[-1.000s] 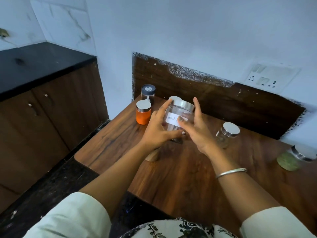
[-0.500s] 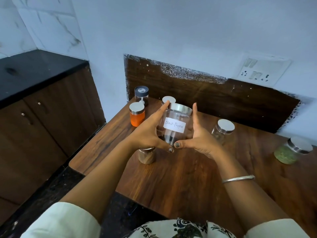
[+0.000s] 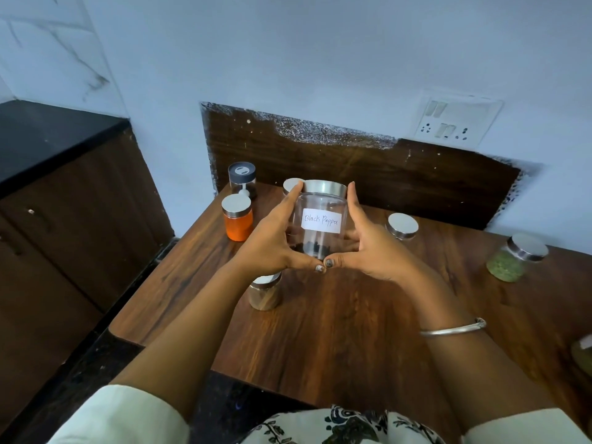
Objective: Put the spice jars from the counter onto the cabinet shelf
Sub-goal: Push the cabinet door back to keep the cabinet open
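Black Pepper jar [image 3: 322, 216] aloft over the wooden counter [image 3: 352, 331], not yet on any shelf; upright, steel lid on top, a little dark pepper at the bottom. Label square to the camera and readable in full; a second ago tilted, turned partly away, writing half covered by a thumb.

Cradled between left hand [image 3: 272, 241] and right hand [image 3: 371, 248]; each index finger straight up one side to the lid's rim, each thumb stretched under the front of the base, remaining fingers round the back, dimly seen through the glass. Thumb tips touching now; barely apart half a second ago.

On the counter, same spots as before:
- orange jar [image 3: 237, 219] just left of the left hand; dark-lidded jar [image 3: 242, 179] behind it, by the wall
- silver-lidded jar [image 3: 290, 185] peeping out behind the left index finger; contents hidden
- brown jar [image 3: 265, 293] standing under the left wrist
- clear jar [image 3: 402, 225] near the right hand, on its far side
- green jar [image 3: 515, 257] well apart, toward the right edge

Bangle [image 3: 453, 328] on the right wrist; switch plate [image 3: 458, 118] on the wall above the backboard; black worktop [image 3: 48, 136] over dark cabinet doors at far left.
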A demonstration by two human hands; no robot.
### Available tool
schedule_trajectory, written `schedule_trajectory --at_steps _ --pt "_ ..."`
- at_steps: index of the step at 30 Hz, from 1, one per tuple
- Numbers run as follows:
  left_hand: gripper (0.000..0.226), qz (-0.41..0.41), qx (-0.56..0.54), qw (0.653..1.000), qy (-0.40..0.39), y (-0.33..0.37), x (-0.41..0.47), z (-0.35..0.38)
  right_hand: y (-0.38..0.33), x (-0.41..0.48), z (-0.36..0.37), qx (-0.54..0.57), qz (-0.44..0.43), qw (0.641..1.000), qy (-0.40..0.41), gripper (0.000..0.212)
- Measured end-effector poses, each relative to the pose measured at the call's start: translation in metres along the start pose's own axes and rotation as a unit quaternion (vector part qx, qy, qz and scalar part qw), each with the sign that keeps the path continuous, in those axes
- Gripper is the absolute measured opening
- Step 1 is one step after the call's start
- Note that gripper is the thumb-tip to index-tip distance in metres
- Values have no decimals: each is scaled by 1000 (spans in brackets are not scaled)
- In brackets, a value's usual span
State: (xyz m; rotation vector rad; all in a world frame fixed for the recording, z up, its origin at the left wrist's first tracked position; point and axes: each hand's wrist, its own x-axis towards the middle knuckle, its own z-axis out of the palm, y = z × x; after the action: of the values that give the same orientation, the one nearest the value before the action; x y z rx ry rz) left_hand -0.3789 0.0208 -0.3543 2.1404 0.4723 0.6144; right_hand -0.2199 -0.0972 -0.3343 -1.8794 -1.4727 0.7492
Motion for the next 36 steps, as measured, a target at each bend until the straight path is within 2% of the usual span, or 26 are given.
schedule_trajectory --at_steps 9,15,20,22,26,29,36 --pt "121 12 18 1000 -9 3 0 -17 -15 1 4 -22 -2 999 30 123" --pt "124 30 82 996 13 24 16 -47 -42 3 -9 -35 -28 994 104 118" --pt "123 95 106 989 39 60 59 -77 -72 18 -44 -50 -62 978 195 123" --pt "124 117 135 982 67 77 83 -87 -85 26 -68 -72 -83 967 230 124" --pt "111 176 154 964 127 112 133 -104 -111 48 -120 -150 -123 935 298 121" --pt "109 207 154 949 181 141 170 -120 -134 68 -158 -195 -176 898 354 119" --pt "108 252 145 915 281 193 246 -165 -188 119 -241 -256 -271 826 422 112"
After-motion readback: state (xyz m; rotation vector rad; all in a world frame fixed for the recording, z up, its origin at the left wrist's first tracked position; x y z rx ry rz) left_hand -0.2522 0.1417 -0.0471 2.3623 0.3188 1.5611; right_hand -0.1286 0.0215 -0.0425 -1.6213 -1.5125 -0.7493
